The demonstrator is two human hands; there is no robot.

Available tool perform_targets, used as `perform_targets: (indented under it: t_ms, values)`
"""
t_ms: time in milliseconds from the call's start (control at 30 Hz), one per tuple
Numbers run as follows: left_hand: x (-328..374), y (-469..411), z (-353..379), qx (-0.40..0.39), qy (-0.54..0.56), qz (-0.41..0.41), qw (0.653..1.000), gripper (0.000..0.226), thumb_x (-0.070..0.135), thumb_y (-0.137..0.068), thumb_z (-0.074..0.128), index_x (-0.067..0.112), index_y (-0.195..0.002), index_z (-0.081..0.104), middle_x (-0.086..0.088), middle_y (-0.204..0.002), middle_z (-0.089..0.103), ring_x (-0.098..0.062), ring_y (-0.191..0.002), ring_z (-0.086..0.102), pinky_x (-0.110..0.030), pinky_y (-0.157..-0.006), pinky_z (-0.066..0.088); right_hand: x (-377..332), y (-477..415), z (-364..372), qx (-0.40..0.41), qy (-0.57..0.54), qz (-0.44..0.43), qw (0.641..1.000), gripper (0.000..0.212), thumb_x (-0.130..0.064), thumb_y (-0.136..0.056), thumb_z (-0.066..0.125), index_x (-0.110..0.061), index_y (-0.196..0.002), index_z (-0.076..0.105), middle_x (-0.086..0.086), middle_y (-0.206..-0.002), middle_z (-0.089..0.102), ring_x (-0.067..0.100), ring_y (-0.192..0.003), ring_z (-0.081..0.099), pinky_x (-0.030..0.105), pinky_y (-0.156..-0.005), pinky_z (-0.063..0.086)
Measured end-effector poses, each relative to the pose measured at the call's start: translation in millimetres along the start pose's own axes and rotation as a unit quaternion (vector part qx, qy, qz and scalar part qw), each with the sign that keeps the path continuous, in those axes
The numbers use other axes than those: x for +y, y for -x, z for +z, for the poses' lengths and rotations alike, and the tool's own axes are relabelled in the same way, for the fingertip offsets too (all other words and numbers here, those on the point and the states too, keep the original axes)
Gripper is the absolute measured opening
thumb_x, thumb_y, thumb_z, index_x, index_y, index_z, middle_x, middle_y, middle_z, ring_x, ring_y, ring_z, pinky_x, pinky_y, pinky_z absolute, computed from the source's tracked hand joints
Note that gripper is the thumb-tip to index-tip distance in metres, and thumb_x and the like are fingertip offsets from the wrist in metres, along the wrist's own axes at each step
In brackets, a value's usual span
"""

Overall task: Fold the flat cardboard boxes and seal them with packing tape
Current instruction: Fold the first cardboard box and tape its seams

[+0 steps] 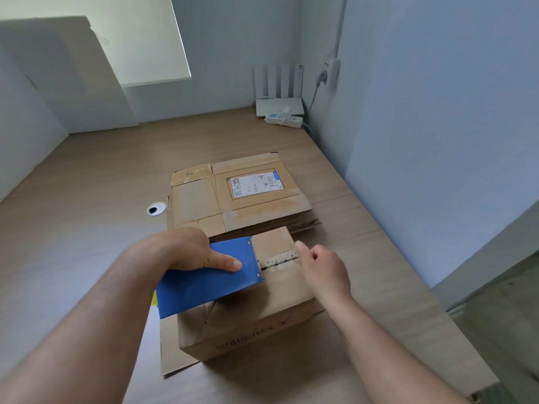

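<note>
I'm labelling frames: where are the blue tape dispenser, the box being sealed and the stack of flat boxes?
blue tape dispenser point(204, 287): head view, flat blue plate.
box being sealed point(248, 330): head view, front wall.
stack of flat boxes point(198, 196): head view, top sheet.

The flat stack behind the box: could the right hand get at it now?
Probably yes: the right hand holds nothing and sits at the far corner of the box, and the stack lies just beyond with nothing in between.

White router point(278, 105) with 4 antennas stands in the table's point(87, 228) far corner, power strip point(287, 121) touching it; grommet point(156, 208) mid-table.
</note>
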State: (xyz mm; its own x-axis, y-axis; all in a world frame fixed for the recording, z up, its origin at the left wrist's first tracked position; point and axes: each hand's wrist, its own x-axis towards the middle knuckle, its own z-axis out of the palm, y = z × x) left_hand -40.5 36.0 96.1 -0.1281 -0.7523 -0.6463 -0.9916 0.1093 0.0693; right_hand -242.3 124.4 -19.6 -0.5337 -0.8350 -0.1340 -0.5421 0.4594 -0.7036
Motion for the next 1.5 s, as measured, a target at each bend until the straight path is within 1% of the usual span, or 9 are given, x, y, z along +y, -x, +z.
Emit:
perform_targets:
  t_ms: [133, 233, 367, 533, 767, 967, 1167, 1300, 1500]
  values:
    - [0, 1, 0, 0.001, -0.012, 0.014, 1.0, 0.068, 0.081, -0.064, 0.055, 0.015, -0.08, 0.059, 0.0, -0.078, 0.053, -0.013, -0.071, 0.049, -0.025, -0.06, 0.031, -6, 7, 14, 0.001, -0.003, 0.014, 1.0, 0.032, -0.048, -0.095, 0.045, -0.019, -0.084, 0.047, -0.001, -0.089, 0.055, 0.01, -0.072, 0.049, 0.023, -0.051, 0.03]
    - [-2, 3, -3, -0.003, -0.018, 0.025, 1.0, 0.068, 0.081, -0.065, 0.055, 0.015, -0.077, 0.057, 0.001, -0.076, 0.052, -0.013, -0.069, 0.048, -0.027, -0.059, 0.031, -4, 4, 14, -0.002, -0.058, 0.022, 0.998, 0.032, -0.043, -0.095, 0.049, -0.018, -0.077, 0.044, 0.002, -0.085, 0.056, 0.01, -0.067, 0.047, 0.024, -0.051, 0.031]
    - [-18, 5, -14, -0.013, -0.004, 0.043, 0.999, 0.077, 0.085, -0.06, 0.053, 0.015, -0.089, 0.063, 0.001, -0.085, 0.06, -0.014, -0.078, 0.056, -0.028, -0.066, 0.036, -7, 5, 11, -0.006, -0.093, 0.019, 0.996, 0.032, -0.037, -0.095, 0.052, -0.014, -0.074, 0.044, 0.001, -0.074, 0.051, 0.013, -0.065, 0.045, 0.025, -0.052, 0.035]
    - [-83, 5, -28, -0.02, 0.016, 0.049, 0.998, 0.097, 0.097, -0.028, 0.051, 0.017, -0.081, 0.072, 0.004, -0.08, 0.073, -0.013, -0.08, 0.069, -0.028, -0.079, 0.048, -9, 8, 10, 0.002, -0.086, 0.01, 0.996, 0.033, -0.034, -0.095, 0.054, -0.014, -0.071, 0.043, -0.001, -0.068, 0.048, 0.011, -0.061, 0.042, 0.025, -0.053, 0.033]
    - [-192, 2, -15, -0.08, 0.067, -0.002, 0.995, 0.104, 0.095, -0.013, 0.06, 0.016, -0.078, 0.077, 0.003, -0.076, 0.075, -0.014, -0.075, 0.072, -0.033, -0.089, 0.053, -9, 7, 12, 0.023, -0.061, 0.009, 0.998, 0.033, -0.034, -0.095, 0.054, -0.01, -0.074, 0.047, 0.002, -0.071, 0.051, 0.014, -0.065, 0.044, 0.026, -0.055, 0.033]
    - [-197, -13, 8, -0.09, 0.057, -0.022, 0.994, 0.096, 0.093, -0.027, 0.059, 0.017, -0.084, 0.073, 0.006, -0.079, 0.074, -0.013, -0.079, 0.07, -0.028, -0.083, 0.048, -10, 7, 17, 0.046, -0.063, 0.012, 0.997, 0.034, -0.033, -0.093, 0.057, -0.009, -0.072, 0.047, 0.003, -0.069, 0.051, 0.015, -0.065, 0.043, 0.029, -0.057, 0.033]
    - [-162, -24, 24, -0.051, -0.018, -0.033, 0.998, 0.067, 0.083, -0.064, 0.055, 0.018, -0.08, 0.057, 0.004, -0.083, 0.058, -0.015, -0.082, 0.055, -0.028, -0.068, 0.037, -10, 7, 19, 0.056, -0.06, 0.009, 0.997, 0.033, -0.033, -0.093, 0.057, -0.006, -0.073, 0.05, 0.004, -0.07, 0.052, 0.015, -0.064, 0.044, 0.028, -0.058, 0.034]
    - [-137, -30, 56, 0.07, -0.13, -0.042, 0.988, 0.048, 0.07, -0.077, 0.057, 0.023, -0.085, 0.052, 0.007, -0.073, 0.049, -0.016, -0.078, 0.053, -0.025, -0.061, 0.036, -9, 8, 19, 0.05, -0.06, 0.012, 0.997, 0.034, -0.034, -0.093, 0.056, -0.004, -0.077, 0.051, 0.005, -0.073, 0.054, 0.017, -0.067, 0.044, 0.03, -0.058, 0.033]
    - [-137, -21, 92, 0.212, -0.022, -0.075, 0.974, 0.029, 0.043, -0.092, 0.044, 0.016, -0.097, 0.05, 0.001, -0.081, 0.054, -0.021, -0.077, 0.054, -0.026, -0.063, 0.039, -8, 7, 20, 0.054, -0.071, 0.005, 0.996, 0.033, -0.034, -0.093, 0.056, -0.007, -0.074, 0.049, 0.005, -0.073, 0.054, 0.016, -0.066, 0.044, 0.029, -0.056, 0.033]
